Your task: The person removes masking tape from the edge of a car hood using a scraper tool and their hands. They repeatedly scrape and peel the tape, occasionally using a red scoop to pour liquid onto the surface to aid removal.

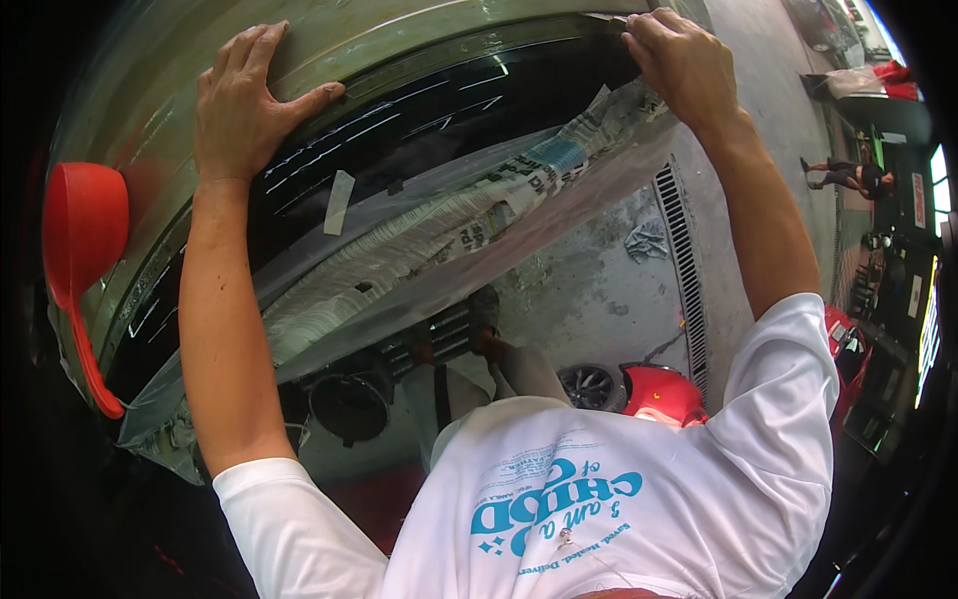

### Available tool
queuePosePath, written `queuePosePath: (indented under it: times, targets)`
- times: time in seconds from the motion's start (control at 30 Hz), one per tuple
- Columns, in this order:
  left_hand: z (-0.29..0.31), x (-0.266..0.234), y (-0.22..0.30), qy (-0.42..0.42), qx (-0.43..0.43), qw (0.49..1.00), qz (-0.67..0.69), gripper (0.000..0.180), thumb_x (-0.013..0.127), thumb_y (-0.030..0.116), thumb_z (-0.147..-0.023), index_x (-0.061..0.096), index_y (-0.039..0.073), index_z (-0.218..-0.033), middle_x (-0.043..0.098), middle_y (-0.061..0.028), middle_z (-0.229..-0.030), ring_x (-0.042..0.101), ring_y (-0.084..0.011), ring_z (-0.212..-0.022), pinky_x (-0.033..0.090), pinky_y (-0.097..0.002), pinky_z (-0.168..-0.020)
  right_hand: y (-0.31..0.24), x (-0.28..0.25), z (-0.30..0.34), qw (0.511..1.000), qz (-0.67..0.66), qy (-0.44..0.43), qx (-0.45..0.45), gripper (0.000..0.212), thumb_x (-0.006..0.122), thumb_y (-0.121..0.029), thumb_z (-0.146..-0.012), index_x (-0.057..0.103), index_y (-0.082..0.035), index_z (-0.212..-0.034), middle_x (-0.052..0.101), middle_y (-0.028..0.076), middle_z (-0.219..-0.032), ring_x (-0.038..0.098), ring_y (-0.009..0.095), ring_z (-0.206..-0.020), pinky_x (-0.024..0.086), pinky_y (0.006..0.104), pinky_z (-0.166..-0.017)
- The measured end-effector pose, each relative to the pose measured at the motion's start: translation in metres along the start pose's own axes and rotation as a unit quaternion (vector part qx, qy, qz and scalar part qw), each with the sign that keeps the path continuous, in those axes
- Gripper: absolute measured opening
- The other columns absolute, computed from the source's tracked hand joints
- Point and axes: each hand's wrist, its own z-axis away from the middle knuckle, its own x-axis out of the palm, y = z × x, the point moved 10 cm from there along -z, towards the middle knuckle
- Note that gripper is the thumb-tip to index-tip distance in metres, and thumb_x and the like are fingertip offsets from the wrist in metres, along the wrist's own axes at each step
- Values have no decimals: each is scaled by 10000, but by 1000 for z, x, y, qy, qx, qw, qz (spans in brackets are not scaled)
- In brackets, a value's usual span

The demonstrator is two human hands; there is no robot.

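Observation:
My left hand (235,110) lies flat with fingers spread on a dusty, olive-toned car body panel (399,35), its thumb near the edge of the dark window glass (419,125). At the far right end of that edge, my right hand (689,65) has its fingers curled together beside a thin pale strip (604,17). What sits between those fingertips is hidden. Newspaper (399,245) and clear plastic film (589,215) hang along the lower side of the glass, between my arms. A short piece of pale tape (339,203) sticks near the film's upper part.
A red plastic dipper (85,220) rests on the car at the far left. Below are a black bucket (349,407), a slatted step (439,334), a wheel (592,386) and a red glossy part (664,392). A drain grate (684,270) crosses the floor; another person (853,180) stands far right.

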Motion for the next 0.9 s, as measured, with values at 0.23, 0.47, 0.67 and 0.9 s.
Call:
queuePosePath:
  times: [0.23,0.47,0.67,0.9]
  targets:
    - [-3,2,-3,-14,-10,1000,6,985,795,757,-785,582,126,-1511,604,-70,-1508,537,-270,-1429,421,-480,-1180,13,12,-13,998,6,-63,2,109,735,-185,-904,688,-108,-842,682,105,-846,713,336,-793,591,458,-713]
    - [-2,2,3,-31,-12,999,12,1017,820,738,-763,548,155,-1551,595,-67,-1504,535,-263,-1432,418,-481,-1179,20,33,-3,994,40,-98,-19,166,693,-279,-1024,711,-115,-1043,726,67,-1014,770,337,-866,643,453,-764]
    - [-7,4,7,-52,-14,998,43,1080,838,692,-775,418,242,-1663,559,-59,-1568,496,-256,-1490,394,-480,-1213,18,45,-39,963,36,-216,-159,128,759,-234,-949,728,-111,-967,711,90,-909,730,345,-794,594,447,-698]
    - [-4,1,1,-11,-10,999,36,1100,833,694,-782,387,237,-1677,595,-85,-1535,525,-278,-1471,392,-489,-1214,15,36,-35,976,24,-197,-90,135,705,-214,-933,675,-107,-856,671,100,-866,724,322,-785,597,457,-704]
